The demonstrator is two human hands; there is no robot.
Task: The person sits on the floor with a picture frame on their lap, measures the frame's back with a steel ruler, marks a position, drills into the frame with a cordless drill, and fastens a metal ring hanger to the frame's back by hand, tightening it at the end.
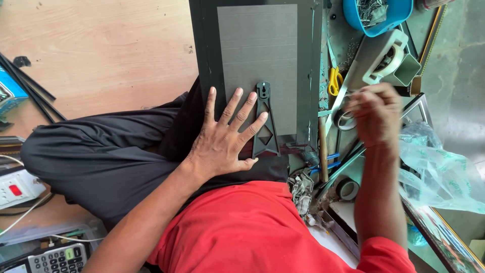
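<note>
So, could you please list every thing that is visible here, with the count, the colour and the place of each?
frame back panel: one, black with grey centre, on the lap
easel stand: one, black, on the panel beside the left fingers
scissors: one, yellow handles, right of the panel
bowl: one, blue, holding small metal pieces, top right
tape dispenser: one, pale, below the bowl
tape roll: one, dark, lower right
plastic bag: one, clear, far right
power strip: one, white with red switch, far left
calculator: one, grey, bottom left
floor: wood-coloured, upper left
left hand: flat, fingers spread, on the panel
right hand: blurred, over the tools; grasp unclear
</note>
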